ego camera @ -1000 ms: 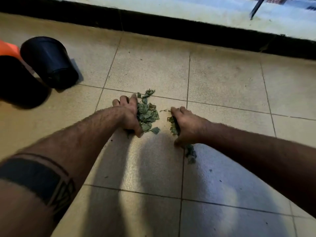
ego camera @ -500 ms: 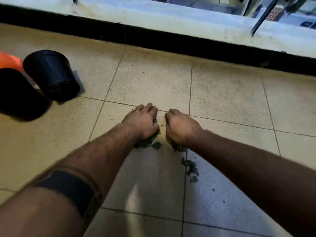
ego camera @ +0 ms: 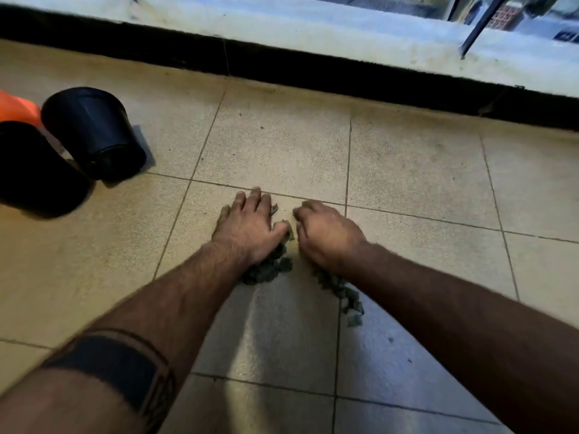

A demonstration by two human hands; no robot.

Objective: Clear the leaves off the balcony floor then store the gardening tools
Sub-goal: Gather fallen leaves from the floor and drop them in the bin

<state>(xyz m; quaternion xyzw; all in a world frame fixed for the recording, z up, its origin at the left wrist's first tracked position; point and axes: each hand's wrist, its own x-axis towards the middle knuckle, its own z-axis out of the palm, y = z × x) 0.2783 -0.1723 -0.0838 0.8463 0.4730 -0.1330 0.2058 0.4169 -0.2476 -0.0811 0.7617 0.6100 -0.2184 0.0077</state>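
The beige tiled balcony floor [ego camera: 407, 170] carries two black plastic plant pots [ego camera: 94, 133] at far left. The left hand [ego camera: 247, 227] lies palm-down, fingers loosely spread over the torn green leaves [ego camera: 269, 264]; the right hand [ego camera: 326, 233] curls fingers onto more scraps. The loose leaf trail [ego camera: 347, 299] runs back under the right wrist, nearer that hand.

Both hands, the left [ego camera: 247, 227] and the right [ego camera: 326, 233], cover most of the leaves [ego camera: 269, 267]. At the left edge, an orange object [ego camera: 17, 108] and a black pot [ego camera: 34, 170] are cut off.
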